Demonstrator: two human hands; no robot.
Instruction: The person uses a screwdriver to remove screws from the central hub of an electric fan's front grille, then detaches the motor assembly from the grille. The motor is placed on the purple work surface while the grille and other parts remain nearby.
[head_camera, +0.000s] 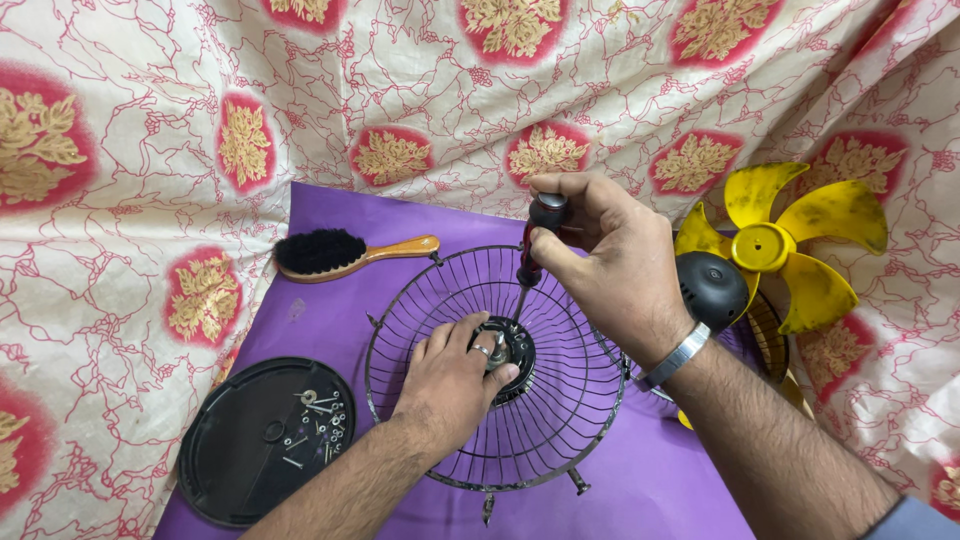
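1. Patterned cloth (150, 120) in cream and red hangs behind and falls to both sides, and a purple mat (330, 310) covers the surface where I work.
2. Free mat shows along the left edge and at the bottom right; elsewhere things crowd close.
3. My left hand (450, 385) lies inside the wire guard (500, 370), fingers curled down at the dark hub (515, 345) in its middle, a ring on one finger.
4. My right hand (610, 270) is closed round the screwdriver (530, 255), gripping its black and red handle from above; the shaft runs down to the hub, just beside my left fingertips.
5. A metal band (672, 358) sits on my right wrist.
6. To the right, near my right wrist, stands a black motor (712, 290) with a yellow blade (790, 240), close to the guard's rim.
7. A brush (345, 253) lies beyond the guard at the mat's far edge.
8. A black lid (215, 455) at the left holds loose screws (315, 420), just beside my left forearm.
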